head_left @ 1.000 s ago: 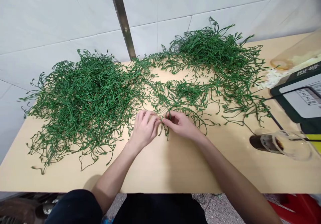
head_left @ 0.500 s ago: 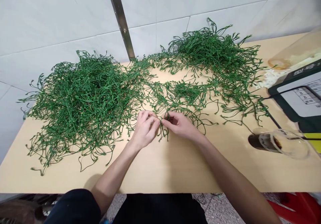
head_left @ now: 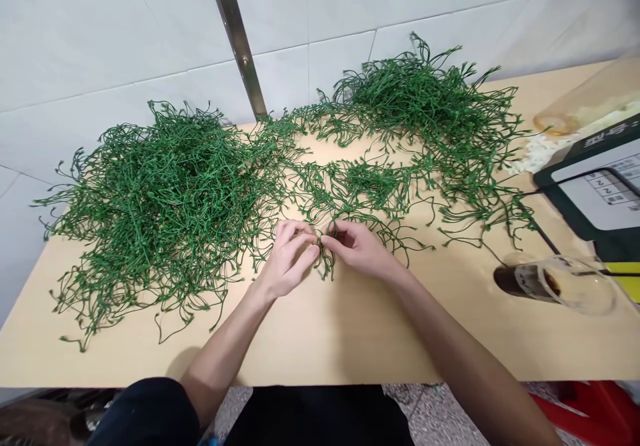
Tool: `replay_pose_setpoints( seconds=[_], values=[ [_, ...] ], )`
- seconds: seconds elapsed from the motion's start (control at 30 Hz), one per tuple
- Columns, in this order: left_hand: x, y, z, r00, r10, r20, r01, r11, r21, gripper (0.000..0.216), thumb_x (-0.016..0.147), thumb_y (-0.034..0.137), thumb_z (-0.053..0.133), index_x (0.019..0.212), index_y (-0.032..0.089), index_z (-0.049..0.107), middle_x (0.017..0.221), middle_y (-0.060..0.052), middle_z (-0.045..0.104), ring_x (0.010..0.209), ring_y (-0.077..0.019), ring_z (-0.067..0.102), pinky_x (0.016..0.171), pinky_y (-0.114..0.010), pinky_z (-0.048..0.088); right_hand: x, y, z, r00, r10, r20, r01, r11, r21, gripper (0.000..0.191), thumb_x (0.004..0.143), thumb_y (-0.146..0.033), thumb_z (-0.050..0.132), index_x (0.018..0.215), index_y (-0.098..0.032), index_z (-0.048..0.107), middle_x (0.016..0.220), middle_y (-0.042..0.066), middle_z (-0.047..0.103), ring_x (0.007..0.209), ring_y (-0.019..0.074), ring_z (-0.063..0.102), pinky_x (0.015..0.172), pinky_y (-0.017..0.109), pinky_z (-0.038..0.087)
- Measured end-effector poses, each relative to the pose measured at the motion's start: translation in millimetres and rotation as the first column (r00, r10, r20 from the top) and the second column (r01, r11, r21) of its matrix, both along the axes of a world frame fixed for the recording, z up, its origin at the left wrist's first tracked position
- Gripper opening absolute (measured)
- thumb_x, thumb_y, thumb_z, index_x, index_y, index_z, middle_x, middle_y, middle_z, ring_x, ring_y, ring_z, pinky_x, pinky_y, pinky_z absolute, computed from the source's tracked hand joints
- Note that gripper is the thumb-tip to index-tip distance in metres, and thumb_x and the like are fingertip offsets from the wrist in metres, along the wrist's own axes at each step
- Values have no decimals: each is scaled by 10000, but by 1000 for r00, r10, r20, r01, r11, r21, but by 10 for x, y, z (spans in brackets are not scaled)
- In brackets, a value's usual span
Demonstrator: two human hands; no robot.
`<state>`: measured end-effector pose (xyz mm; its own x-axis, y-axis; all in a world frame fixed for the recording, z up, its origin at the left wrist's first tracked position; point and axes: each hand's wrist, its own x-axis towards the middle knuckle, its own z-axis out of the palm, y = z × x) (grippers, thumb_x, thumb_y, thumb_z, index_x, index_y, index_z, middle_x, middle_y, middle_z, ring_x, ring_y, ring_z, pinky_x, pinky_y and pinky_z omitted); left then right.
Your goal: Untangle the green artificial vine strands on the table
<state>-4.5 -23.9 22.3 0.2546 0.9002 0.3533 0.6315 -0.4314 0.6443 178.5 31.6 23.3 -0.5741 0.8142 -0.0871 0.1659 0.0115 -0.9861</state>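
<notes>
My left hand (head_left: pixel 289 257) and my right hand (head_left: pixel 359 248) meet fingertip to fingertip over the middle of a pale wooden table (head_left: pixel 320 339). Both pinch the same small green plastic sprig (head_left: pixel 327 259), whose thin stems hang down between them. A big heap of the same green stems (head_left: pixel 165 199) lies to the left of my left hand. A second heap (head_left: pixel 430 106) sits at the back right. A thinner scatter of stems (head_left: pixel 370 189) lies just behind my hands.
A clear glass with a dark drink (head_left: pixel 555 285) stands at the right. Behind it lie a dark device with a cable (head_left: pixel 595 193), a yellow thing (head_left: pixel 627 279) and a clear bag of white bits (head_left: pixel 590 116). A tiled wall with a metal strip (head_left: pixel 235 39) backs the table.
My hands have stayed in place, with only small finger movements on the sprig. The view has shifted slightly.
</notes>
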Motion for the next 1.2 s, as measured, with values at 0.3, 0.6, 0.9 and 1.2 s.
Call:
replay_pose_setpoints(
  seconds=[0.3,0.6,0.9,1.2],
  values=[
    [-33,51,-42,998,-2,-68,14,982,188,244,967,162,427,814,168,616,972,-108,615,973,-232,468,867,-433,448,-15,0,-23,999,36,-33,-38,998,-51,223,819,-384,606,763,-174,557,690,-13,498,642,128,441,602,267,376],
    [-10,21,-14,993,-33,-112,70,937,343,126,883,125,514,838,176,620,1002,-115,641,978,-237,488,847,-435,477,-7,22,-34,999,30,-37,-32,997,-68,267,807,-428,640,771,-172,574,679,-13,515,621,126,439,582,266,377],
    [3,20,-87,994,-95,-50,106,940,323,283,861,51,531,1102,173,615,1106,-108,688,1032,-231,554,913,-437,510,1,64,-60,995,14,-101,-20,998,-58,293,786,-452,669,740,-177,578,671,-16,506,626,123,433,587,262,385],
    [5,45,-124,996,-25,-87,55,930,363,346,902,43,494,1182,186,636,1028,-96,707,980,-209,557,878,-404,523,10,49,-79,997,16,-69,-20,999,-48,310,799,-472,669,727,-181,586,667,-7,534,625,132,451,569,265,386]
  ],
)
